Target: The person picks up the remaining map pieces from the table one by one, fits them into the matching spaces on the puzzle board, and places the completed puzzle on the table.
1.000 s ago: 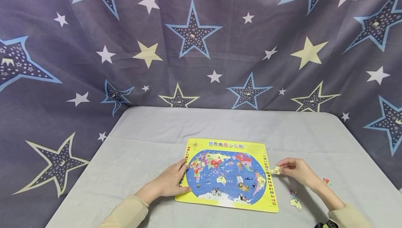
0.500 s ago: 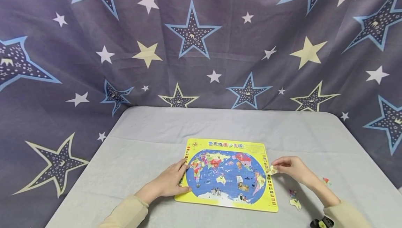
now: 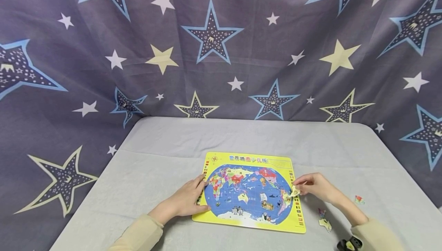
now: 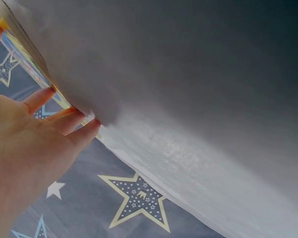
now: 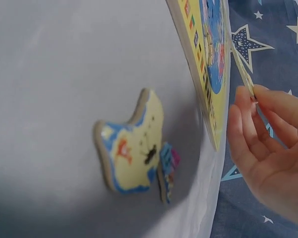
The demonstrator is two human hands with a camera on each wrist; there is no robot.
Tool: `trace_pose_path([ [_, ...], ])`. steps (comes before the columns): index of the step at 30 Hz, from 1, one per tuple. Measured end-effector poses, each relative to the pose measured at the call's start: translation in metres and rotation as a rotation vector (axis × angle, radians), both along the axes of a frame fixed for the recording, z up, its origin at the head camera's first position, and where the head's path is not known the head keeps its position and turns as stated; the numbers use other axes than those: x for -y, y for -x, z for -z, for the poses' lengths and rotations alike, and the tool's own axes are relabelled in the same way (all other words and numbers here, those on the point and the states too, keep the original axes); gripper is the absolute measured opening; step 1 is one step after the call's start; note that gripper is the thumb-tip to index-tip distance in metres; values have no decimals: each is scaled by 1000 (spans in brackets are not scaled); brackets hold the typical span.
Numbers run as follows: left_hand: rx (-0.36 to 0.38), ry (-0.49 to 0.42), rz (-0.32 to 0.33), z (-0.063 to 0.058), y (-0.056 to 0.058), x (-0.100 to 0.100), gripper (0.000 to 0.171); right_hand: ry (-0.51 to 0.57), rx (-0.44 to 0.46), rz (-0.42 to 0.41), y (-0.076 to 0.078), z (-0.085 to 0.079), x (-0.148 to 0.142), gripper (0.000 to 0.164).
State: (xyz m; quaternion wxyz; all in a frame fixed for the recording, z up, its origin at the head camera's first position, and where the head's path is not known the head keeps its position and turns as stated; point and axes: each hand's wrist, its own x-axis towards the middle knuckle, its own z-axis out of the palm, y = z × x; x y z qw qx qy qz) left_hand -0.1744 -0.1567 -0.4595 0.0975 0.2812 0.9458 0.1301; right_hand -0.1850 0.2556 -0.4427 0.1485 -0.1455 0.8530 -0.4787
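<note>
A yellow-bordered world map puzzle board [image 3: 248,226] lies flat on the table. My left hand [image 3: 186,197] rests against its left edge, thumb and fingers spread apart; the left wrist view shows fingertips [image 4: 92,126] touching the board's edge. Over the right border, my right hand [image 3: 317,185] pinches a small pale-yellow puzzle piece [image 3: 295,192] between thumb and fingers. In the right wrist view that piece [image 5: 244,72] appears nearly edge-on, tilted, its picture mostly hidden.
Right of the board lie a pale-yellow puzzle piece with blue edges [image 5: 134,153], a smaller purple and blue piece [image 3: 322,212] and a red and green piece [image 3: 359,200]. A grey cloth covers the table [image 3: 165,139]; a starred curtain [image 3: 221,74] hangs behind.
My right hand has moved left with the puzzle piece, from beside the board to over its right border. My left hand and the board have stayed put.
</note>
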Motion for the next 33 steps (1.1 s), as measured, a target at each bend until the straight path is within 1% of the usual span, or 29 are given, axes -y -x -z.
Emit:
trace_pose_path([
  [9,8,3,-3,1,0,1,78,22,33,-94,2,-1,4,21],
  [19,24,2,-11,0,1,1,78,-14,19,-125,4,0,7,21],
  [33,13,7,-11,1,1,0,78,-18,29,-162,6,1,16,19],
])
